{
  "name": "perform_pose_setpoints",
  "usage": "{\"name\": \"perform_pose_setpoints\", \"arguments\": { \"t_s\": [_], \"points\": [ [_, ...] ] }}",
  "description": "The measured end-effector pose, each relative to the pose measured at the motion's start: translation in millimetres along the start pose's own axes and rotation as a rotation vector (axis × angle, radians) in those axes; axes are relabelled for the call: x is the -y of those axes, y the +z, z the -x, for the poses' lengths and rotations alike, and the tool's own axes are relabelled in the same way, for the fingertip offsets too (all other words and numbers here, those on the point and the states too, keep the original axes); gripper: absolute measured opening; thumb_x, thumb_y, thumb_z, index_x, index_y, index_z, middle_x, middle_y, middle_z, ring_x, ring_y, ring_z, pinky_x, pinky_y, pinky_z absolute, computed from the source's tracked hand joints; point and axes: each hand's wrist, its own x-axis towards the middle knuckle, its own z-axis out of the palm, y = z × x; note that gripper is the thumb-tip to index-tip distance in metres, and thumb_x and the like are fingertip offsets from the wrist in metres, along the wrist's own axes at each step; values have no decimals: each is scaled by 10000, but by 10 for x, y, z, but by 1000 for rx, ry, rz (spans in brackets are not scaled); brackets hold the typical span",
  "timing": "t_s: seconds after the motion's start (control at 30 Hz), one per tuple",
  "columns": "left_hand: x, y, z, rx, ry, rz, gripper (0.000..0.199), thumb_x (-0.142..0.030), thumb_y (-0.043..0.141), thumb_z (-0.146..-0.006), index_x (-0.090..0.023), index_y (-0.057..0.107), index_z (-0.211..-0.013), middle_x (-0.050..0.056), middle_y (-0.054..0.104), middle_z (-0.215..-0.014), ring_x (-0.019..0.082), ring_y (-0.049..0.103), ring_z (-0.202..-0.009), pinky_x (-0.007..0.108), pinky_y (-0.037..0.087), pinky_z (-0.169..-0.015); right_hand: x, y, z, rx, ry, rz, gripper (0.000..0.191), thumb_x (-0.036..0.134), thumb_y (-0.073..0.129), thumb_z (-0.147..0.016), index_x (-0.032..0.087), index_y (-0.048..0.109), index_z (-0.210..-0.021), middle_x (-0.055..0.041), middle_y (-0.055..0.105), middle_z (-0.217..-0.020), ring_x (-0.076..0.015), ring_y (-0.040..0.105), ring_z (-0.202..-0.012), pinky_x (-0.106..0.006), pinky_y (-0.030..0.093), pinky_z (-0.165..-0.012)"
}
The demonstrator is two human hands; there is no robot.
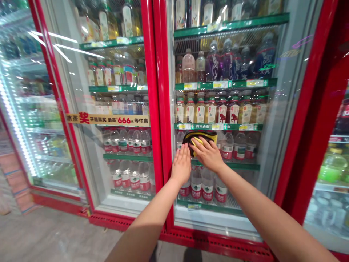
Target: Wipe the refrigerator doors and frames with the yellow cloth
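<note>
Cloth (213,137), yellow and black: under right hand (210,154), above and right of left hand (181,164), long axis roughly level; right hand nearer, fingers spread flat over it; left hand open, fingertips at cloth's lower left edge, contact unclear; glass door (275,109) between hands and bottles (227,147); red frame (165,94) just left, likely barrier

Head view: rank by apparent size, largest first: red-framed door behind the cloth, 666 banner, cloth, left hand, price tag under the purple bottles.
1. Red-framed door
2. 666 banner
3. Cloth and left hand: too alike to rank; right hand covers part of the cloth
4. Price tag
</note>
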Motion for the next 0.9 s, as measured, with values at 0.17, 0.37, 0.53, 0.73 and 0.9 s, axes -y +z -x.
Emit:
{"name": "perform_pose_setpoints", "arguments": {
  "t_s": [0.17, 0.37, 0.53, 0.73, 0.9],
  "points": [
    [-336, 398, 758, 96, 142, 13, 742, -162, 442, -905, -60, 204, -1600, 143, 240, -1679, 233, 141, -1578, 449, 260, -1262, 213, 267, 1004, 25, -105, 37, 465, 224, 563, -965, 315, 567, -1421, 6, 502, -1560, -238, 431, -1427, -387, 307, -1045],
    [-412, 270, 574, 60, 90, 33, 841, -133, 469, -861, -73, 104, -1616, 136, 176, -1696, 250, 74, -1587, 505, 219, -1268, -228, 78, 841, 53, -201, 15, 546, 210, 583, -937, 358, 520, -1459, 37, 508, -1554, -213, 464, -1395, -371, 315, -1053],
    [-728, 72, -48, 22, 152, 99, 807, -130, 433, -881, -106, 115, -1623, 103, 151, -1704, 226, 83, -1588, 486, 218, -1272, -471, -143, 908, -4, 205, 86, 627, 224, 574, -926, 386, 450, -1518, 4, 480, -1576, -272, 412, -1437, -436, 253, -1106],
    [-945, 336, 328, 38, 253, 98, 775, -111, 429, -866, -108, 210, -1609, 118, 315, -1655, 220, 236, -1558, 443, 257, -1260, 33, 181, 1627, 7, 280, 96, 574, 219, 536, -957, 390, 478, -1502, -5, 548, -1523, -285, 446, -1405, -448, 286, -1068],
    [-931, 290, 121, -29, 85, 98, 789, -68, 416, -859, -61, 168, -1609, 168, 242, -1670, 253, 172, -1571, 481, 271, -1258, -185, 124, 1235, -17, 178, 80, 565, 268, 500, -1007, 431, 397, -1538, 43, 506, -1554, -231, 417, -1434, -416, 266, -1085]
  ]
}}
